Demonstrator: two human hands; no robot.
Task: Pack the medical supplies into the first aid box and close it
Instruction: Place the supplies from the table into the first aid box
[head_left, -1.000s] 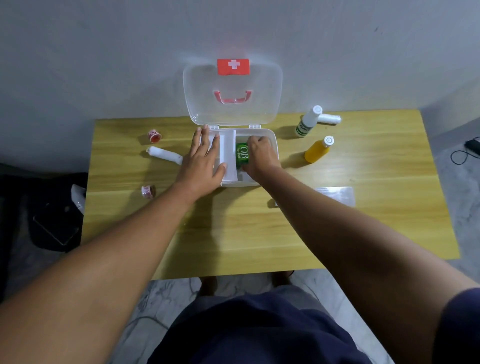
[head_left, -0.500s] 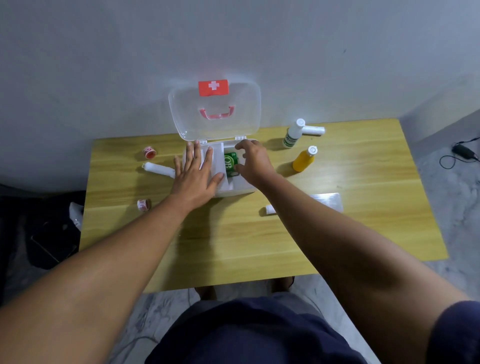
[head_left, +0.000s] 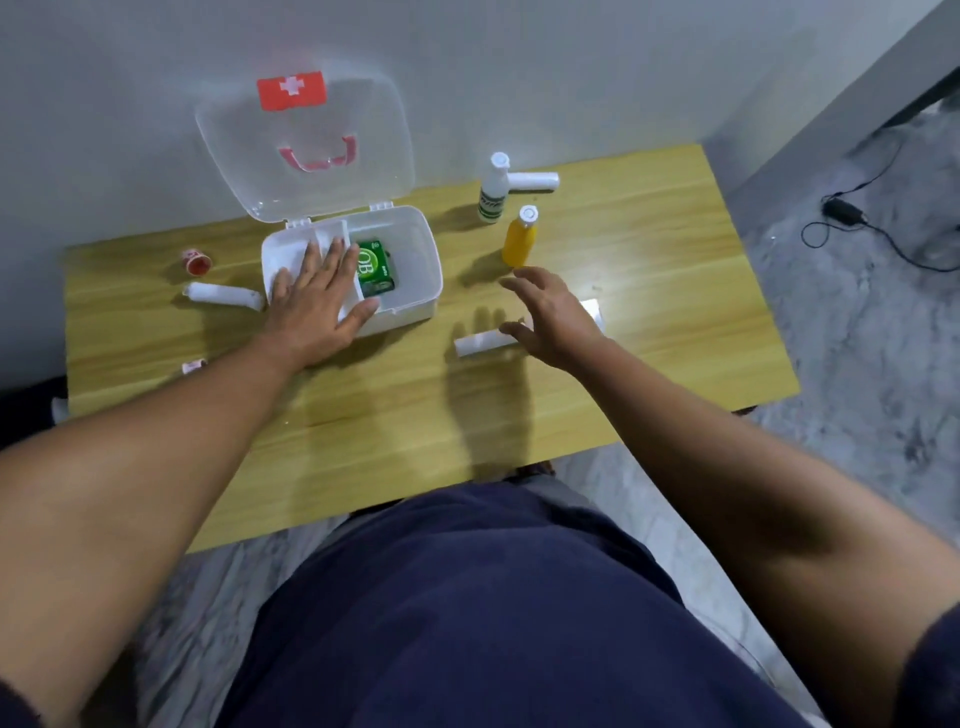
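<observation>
The white first aid box stands open on the wooden table, its clear lid leaning back against the wall. A green carton lies inside the right compartment. My left hand rests flat on the box's left part, fingers spread. My right hand hovers open, empty, just above a white tube and a shiny foil pack. An orange bottle and a white bottle stand right of the box.
A white roll lies behind the white bottle. Left of the box are a red-and-white tape roll, a white roll and a small tape roll at the table's edge. A black cable lies on the floor to the right.
My right hand has left the green carton in the box and moved right and toward me, over the white tube. My left hand stays on the box. The camera has shifted.
</observation>
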